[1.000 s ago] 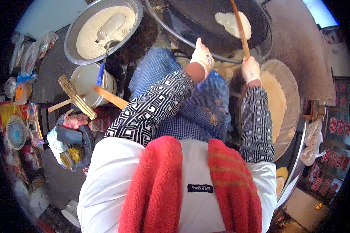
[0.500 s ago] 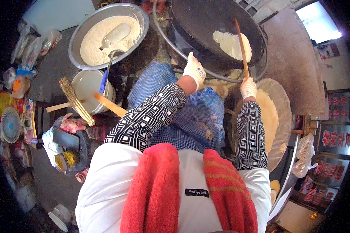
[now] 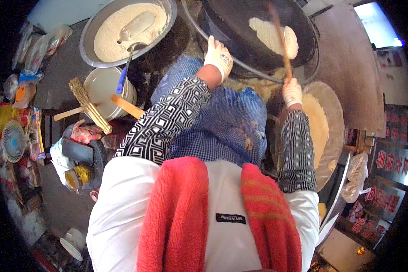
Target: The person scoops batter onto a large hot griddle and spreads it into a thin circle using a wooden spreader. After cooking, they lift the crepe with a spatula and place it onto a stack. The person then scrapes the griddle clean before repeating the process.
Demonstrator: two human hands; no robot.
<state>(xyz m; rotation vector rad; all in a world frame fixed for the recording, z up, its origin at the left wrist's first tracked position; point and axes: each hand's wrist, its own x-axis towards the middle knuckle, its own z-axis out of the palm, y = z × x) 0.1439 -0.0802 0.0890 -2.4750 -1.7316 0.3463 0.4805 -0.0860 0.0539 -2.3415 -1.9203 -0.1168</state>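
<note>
My right hand (image 3: pixel 292 93), in a pale glove, is closed round the lower end of a long flat wooden scraper (image 3: pixel 283 45). Motion blurs the scraper, which reaches across a patch of pale batter (image 3: pixel 264 32) on a large round black griddle (image 3: pixel 226 18). The batter lies toward the griddle's right side, with a rounded lobe on the scraper's right. My left hand (image 3: pixel 219 59), also gloved, is at the grey metal ring (image 3: pixel 254 75) around the griddle's near left side. Its fingers look loosely stretched and hold nothing that I can see.
At the upper left, a metal basin (image 3: pixel 85 45) holds flour-like powder and a scoop (image 3: pixel 137 25). Below it stands a white bucket (image 3: pixel 133 93) with a blue-handled ladle (image 3: pixel 122 81), a straw brush (image 3: pixel 88 109) and a wooden stick (image 3: pixel 128 107). A round flatbread (image 3: pixel 317 127) lies on a covered tray (image 3: pixel 333 106) at right.
The whole view has shifted slightly, carrying the griddle and bucket upward. My right hand still grips the scraper, now blurred over the batter. My left hand remains by the ring.
</note>
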